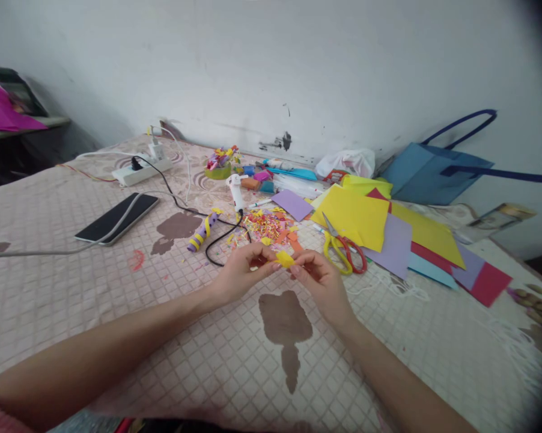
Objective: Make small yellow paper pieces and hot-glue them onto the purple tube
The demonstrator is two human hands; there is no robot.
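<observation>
My left hand [241, 270] and my right hand [320, 279] meet over the quilted bed cover, both pinching a small yellow paper piece [285, 259] between their fingertips. Just beyond my hands lies a heap of coloured paper scraps [266, 227]. Yellow and red scissors [343, 248] rest right of my hands on a spread of coloured paper sheets [379, 225]. A white glue gun [236, 191] stands behind the scraps, and a purple roll with yellow stripes [202, 233] lies to their left.
A black phone [116, 218] with a cable lies at the left, a white power strip [140, 171] behind it. A blue bag [433, 171] leans on the wall at the right. A white plastic bag [347, 162] and craft bits [221, 163] sit along the wall.
</observation>
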